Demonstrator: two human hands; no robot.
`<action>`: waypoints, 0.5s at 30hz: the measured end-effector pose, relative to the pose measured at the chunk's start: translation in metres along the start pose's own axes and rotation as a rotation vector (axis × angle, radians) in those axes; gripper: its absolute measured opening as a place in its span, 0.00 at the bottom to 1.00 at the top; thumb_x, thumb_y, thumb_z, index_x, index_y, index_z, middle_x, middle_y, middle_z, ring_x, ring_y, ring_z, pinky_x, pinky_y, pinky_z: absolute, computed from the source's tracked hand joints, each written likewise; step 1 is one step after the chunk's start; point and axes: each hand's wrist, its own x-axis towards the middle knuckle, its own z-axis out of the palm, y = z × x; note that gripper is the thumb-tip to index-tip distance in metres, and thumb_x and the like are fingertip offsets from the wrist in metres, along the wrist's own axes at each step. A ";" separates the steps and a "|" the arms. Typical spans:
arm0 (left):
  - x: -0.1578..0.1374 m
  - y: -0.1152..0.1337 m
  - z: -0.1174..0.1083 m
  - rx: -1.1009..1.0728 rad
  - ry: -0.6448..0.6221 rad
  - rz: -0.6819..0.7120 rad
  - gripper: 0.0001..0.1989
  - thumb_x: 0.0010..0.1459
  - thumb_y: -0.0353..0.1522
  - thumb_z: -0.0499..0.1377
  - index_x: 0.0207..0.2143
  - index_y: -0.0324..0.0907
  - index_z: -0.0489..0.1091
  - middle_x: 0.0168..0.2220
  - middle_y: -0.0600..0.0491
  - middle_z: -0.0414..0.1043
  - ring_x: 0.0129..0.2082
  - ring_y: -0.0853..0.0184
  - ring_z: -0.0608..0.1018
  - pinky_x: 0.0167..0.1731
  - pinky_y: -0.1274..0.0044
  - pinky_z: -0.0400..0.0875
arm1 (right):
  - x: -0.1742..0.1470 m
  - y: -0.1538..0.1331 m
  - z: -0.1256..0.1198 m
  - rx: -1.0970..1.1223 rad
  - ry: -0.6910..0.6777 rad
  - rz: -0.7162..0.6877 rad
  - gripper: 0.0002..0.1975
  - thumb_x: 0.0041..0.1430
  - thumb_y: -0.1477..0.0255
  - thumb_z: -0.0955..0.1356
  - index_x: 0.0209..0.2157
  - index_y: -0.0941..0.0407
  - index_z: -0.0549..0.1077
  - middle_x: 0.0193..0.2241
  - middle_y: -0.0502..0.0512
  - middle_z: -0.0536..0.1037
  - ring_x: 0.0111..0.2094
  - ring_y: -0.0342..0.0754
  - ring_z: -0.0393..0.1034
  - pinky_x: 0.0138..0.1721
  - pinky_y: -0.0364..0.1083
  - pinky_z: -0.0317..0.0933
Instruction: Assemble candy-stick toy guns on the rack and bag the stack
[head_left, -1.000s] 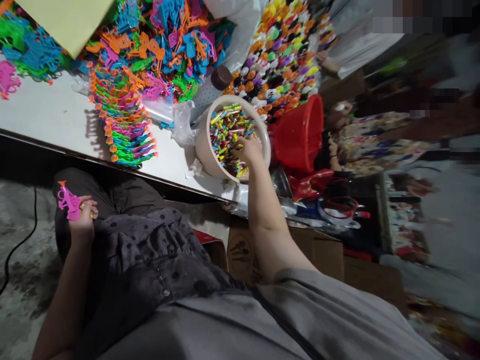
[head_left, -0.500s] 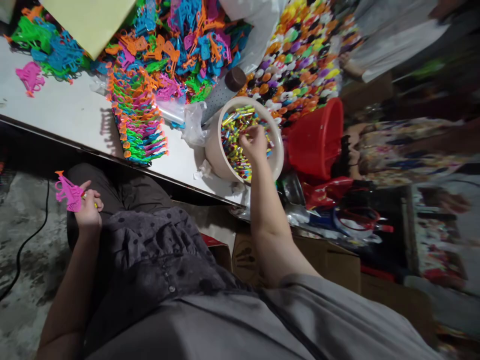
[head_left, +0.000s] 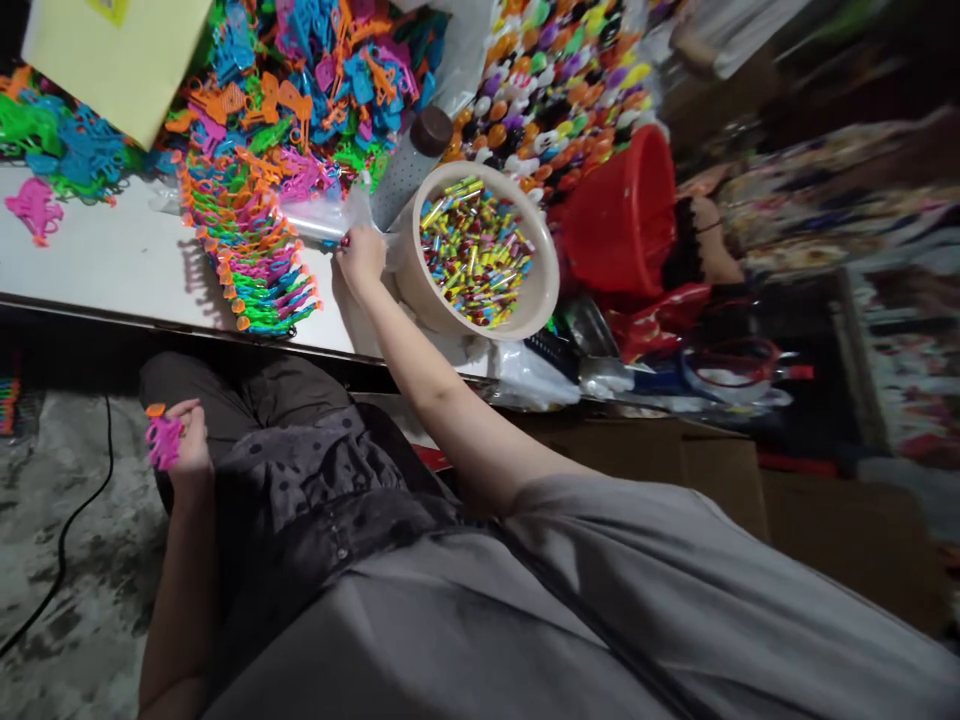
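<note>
My left hand (head_left: 191,440), at the lower left beside my knee, has its fingers closed round a pink plastic toy (head_left: 163,442) with an orange tip. My right hand (head_left: 364,262) is over the table, left of a cream tub (head_left: 550,285). Its fingers are pinched, and a small dark red piece (head_left: 345,241) shows at the fingertips; its full shape is hidden. Small shiny multicoloured tubes (head_left: 480,250) fill the tub. Left of my right hand, a row of plastic toys (head_left: 255,240) in several colours lies stacked side by side.
A heap of loose plastic toys (head_left: 300,90) lies behind the row, under a yellow card (head_left: 112,60). Behind the tub are a dotted grey cylinder (head_left: 405,170) with a brown cap and many small coloured pieces (head_left: 555,90). A red bucket (head_left: 615,220) stands to the right. Another person's hand (head_left: 694,50) is at upper right.
My right hand has come out of the tub and moved left to the table beside the stacked toys. My left hand has turned the pink toy. The view has shifted.
</note>
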 end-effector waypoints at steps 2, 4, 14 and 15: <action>0.000 0.000 -0.004 -0.125 -0.019 -0.057 0.12 0.47 0.35 0.59 0.35 0.39 0.64 0.14 0.66 0.47 0.12 0.79 0.51 0.16 0.83 0.48 | 0.000 0.002 -0.005 0.002 0.004 -0.006 0.06 0.56 0.75 0.61 0.32 0.58 0.69 0.34 0.61 0.73 0.41 0.54 0.63 0.46 0.53 0.56; -0.001 0.003 -0.005 -0.213 -0.044 -0.081 0.12 0.48 0.37 0.58 0.35 0.40 0.64 0.11 0.67 0.46 0.11 0.78 0.50 0.15 0.83 0.49 | -0.006 0.003 -0.013 -0.009 -0.009 -0.022 0.04 0.55 0.74 0.62 0.30 0.57 0.69 0.32 0.60 0.72 0.40 0.54 0.64 0.45 0.52 0.56; -0.031 0.041 0.032 -0.245 -0.323 -0.006 0.24 0.46 0.45 0.60 0.44 0.43 0.67 0.35 0.51 0.71 0.24 0.72 0.75 0.21 0.80 0.69 | -0.132 -0.028 -0.111 0.855 0.047 0.021 0.14 0.60 0.57 0.60 0.31 0.54 0.62 0.24 0.48 0.62 0.28 0.43 0.60 0.30 0.41 0.56; -0.039 0.046 0.039 -0.252 -0.390 0.019 0.27 0.44 0.47 0.62 0.45 0.44 0.66 0.37 0.50 0.70 0.26 0.70 0.76 0.23 0.78 0.71 | -0.152 -0.037 -0.119 0.954 -0.072 -0.007 0.15 0.58 0.56 0.62 0.30 0.54 0.62 0.22 0.47 0.60 0.25 0.41 0.58 0.28 0.41 0.54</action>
